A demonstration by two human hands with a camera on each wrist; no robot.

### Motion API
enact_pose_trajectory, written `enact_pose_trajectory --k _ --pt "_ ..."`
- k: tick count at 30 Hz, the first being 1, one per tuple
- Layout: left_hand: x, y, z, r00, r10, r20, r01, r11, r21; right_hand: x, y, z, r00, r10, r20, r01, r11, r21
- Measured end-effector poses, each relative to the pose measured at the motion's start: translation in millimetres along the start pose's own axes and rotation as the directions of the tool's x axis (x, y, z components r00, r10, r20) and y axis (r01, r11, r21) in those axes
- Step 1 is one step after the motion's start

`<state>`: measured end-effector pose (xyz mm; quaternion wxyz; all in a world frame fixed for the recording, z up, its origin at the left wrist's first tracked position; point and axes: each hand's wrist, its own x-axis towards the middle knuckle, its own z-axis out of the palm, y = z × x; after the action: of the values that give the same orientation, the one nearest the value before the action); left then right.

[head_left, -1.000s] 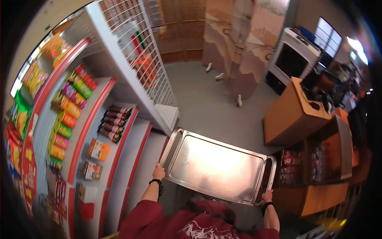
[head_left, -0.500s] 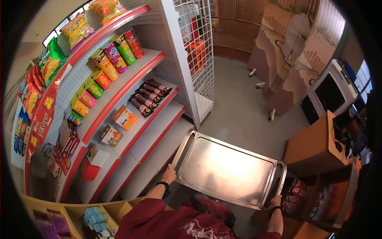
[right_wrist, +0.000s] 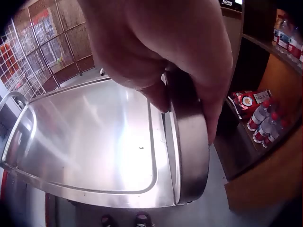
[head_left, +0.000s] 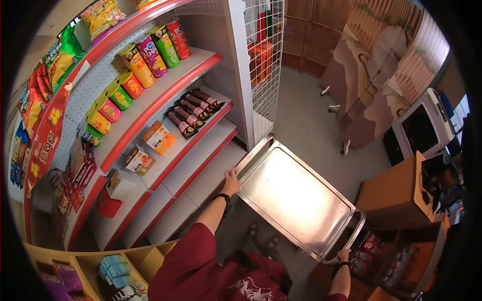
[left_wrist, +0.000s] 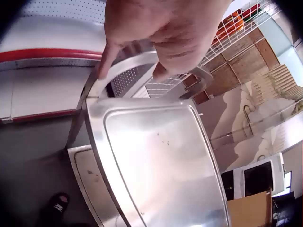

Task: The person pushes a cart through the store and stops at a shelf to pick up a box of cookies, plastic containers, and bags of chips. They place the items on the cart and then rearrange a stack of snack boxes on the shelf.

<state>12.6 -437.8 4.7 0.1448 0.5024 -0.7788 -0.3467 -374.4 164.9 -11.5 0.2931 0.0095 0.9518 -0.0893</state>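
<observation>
A stainless-steel cart (head_left: 296,195) stands in front of the person, its flat top shiny and bearing a few small dark specks. A loop handle rises at each end, and part of a lower shelf (left_wrist: 90,175) shows in the left wrist view. The left hand (head_left: 231,183) holds the left handle (left_wrist: 120,66) near its close corner, thumb and a finger on either side of the bar. At the other end, the right hand (head_left: 343,256) grips the right handle (right_wrist: 191,151), with the thumb inside the loop and fingers outside. Both hands partly hide the bars.
Left of the cart is a red-edged store shelf (head_left: 165,120) with chip cans, boxes and bags. A white wire rack (head_left: 263,75) adjoins it. A brown shelf with bottles (right_wrist: 265,125) stands close on the right. Folding screens (head_left: 371,80) are ahead; a wooden display shelf (head_left: 83,263) is near left.
The cart has turned in the head view, its left end swinging forward beside the wire rack. The left arm has stretched out with it; the feet have come into view. Both hands stay on the handles.
</observation>
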Motion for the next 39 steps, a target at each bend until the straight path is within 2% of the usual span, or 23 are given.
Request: enact_pose_trajectory --k 2,3,6,9,11,13,15,17,19,20,23,25,26,27,28,29,30,31,33,34,35,37,39 --pt "-6 13 8 0.968 0.011 -0.252 -0.012 1.000 0.000 -4 4 15 1.000 0.018 -0.021 -0.017 0.997 0.069" --pt "-14 14 15 0.967 0.009 -0.253 -0.010 1.000 -0.002 -3 8 25 0.999 0.030 -0.041 -0.024 0.990 0.140" --pt "-63 15 40 0.999 0.053 -0.005 -0.053 0.998 -0.031 -4 29 60 0.998 0.043 -0.040 -0.039 0.995 0.094" --pt "-120 19 65 0.947 0.191 0.258 -0.165 0.979 -0.121 -33 -1 53 0.994 0.100 0.042 -0.103 0.993 0.064" --pt "-150 36 66 0.915 0.153 0.373 -0.104 0.984 -0.147 -73 -16 38 0.981 0.154 0.115 -0.160 0.986 0.047" --pt "-166 43 67 0.847 0.107 0.521 -0.032 0.988 -0.151 -94 -35 24 0.992 0.087 0.089 -0.072 0.986 -0.151" --pt "-184 33 78 0.828 0.124 0.547 -0.076 0.991 -0.111 -91 -33 18 0.999 -0.021 0.042 0.026 0.989 -0.143" --pt "-198 31 78 0.806 0.088 0.585 -0.056 0.996 -0.073 -74 -39 5 0.972 -0.191 -0.139 0.192 0.981 -0.006" --pt "-207 35 79 0.797 0.049 0.603 -0.042 0.999 -0.026 -57 -41 -2 0.882 -0.353 -0.312 0.370 0.929 -0.007" --pt "-212 36 78 0.767 0.017 0.641 -0.045 0.999 0.027 -47 -45 -8 0.905 -0.324 -0.276 0.361 0.928 0.092" --pt "-217 50 96 0.758 -0.028 0.651 0.014 1.000 0.027 -23 -40 -5 0.736 -0.570 -0.364 0.595 0.802 -0.051" --pt "-215 39 146 0.798 0.008 0.603 -0.022 1.000 0.015 12 -23 17 0.757 -0.564 -0.331 0.568 0.818 -0.094" --pt "-212 33 178 0.814 0.002 0.581 0.001 1.000 -0.005 15 -23 26 0.790 -0.546 -0.277 0.474 0.832 -0.289" --pt "-213 30 205 0.825 -0.005 0.566 0.025 0.999 -0.027 14 -25 30 0.816 -0.547 -0.190 0.331 0.710 -0.622" --pt "-212 50 206 0.819 -0.009 0.574 0.031 0.999 -0.029 14 -25 36 0.823 -0.559 -0.098 0.197 0.443 -0.875" --pt "-208 83 191 0.725 -0.124 0.678 0.190 0.982 -0.024 14 -21 40 0.829 -0.558 -0.030 0.110 0.215 -0.970" --pt "-210 105 182 0.601 -0.219 0.769 0.337 0.942 0.005 12 -17 46 0.831 -0.556 0.005 0.066 0.089 -0.994" --pt "-217 112 186 0.591 -0.213 0.778 0.334 0.943 0.004 5 -19 38 0.873 -0.475 0.110 0.204 0.151 -0.967" --pt "-231 123 200 0.726 -0.315 0.611 0.479 0.869 -0.121 -3 -5 49 0.827 -0.536 0.172 0.100 -0.160 -0.982" --pt "-231 119 200 0.684 -0.329 0.650 0.527 0.840 -0.130 -5 1 54 0.811 -0.542 0.222 0.083 -0.270 -0.959" --pt "-230 109 210 0.681 -0.333 0.652 0.535 0.834 -0.134 -16 7 56 0.790 -0.589 0.170 0.220 0.014 -0.975" --pt "-229 88 225 0.815 -0.322 0.482 0.432 0.892 -0.134 -14 23 75 0.726 -0.633 0.268 0.267 -0.098 -0.959" --pt "-204 85 198 0.772 -0.332 0.541 0.458 0.882 -0.111 -38 8 67 0.717 -0.612 0.333 0.461 0.059 -0.885"
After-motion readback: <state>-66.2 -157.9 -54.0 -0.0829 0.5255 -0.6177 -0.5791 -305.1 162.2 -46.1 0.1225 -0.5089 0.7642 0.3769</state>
